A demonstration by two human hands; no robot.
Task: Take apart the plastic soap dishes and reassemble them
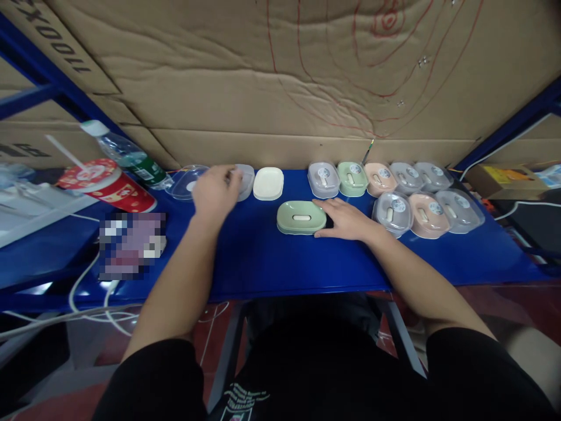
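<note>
A light green oval soap dish (pixel 301 217) with a cream bar in its middle lies on the blue table in front of me. My right hand (pixel 344 219) grips its right end, fingers at the far side and thumb at the near side. My left hand (pixel 218 190) is over the clear lids at the back left, its fingers curled, blurred and partly hidden. One clear lid (pixel 246 182) shows beside its fingertips, and a wider clear lid (pixel 182 182) lies to its left. Whether the left hand holds a lid does not show. A cream tray (pixel 269 183) sits right of the lids.
Several clear-lidded boxes, such as a green one (pixel 353 179) and a peach one (pixel 428 215), stand at the right. A red paper cup (pixel 109 184) and a plastic bottle (pixel 131 158) lean at the left. Cardboard (pixel 210 88) walls the back; white cables (pixel 87 278) hang at the left edge.
</note>
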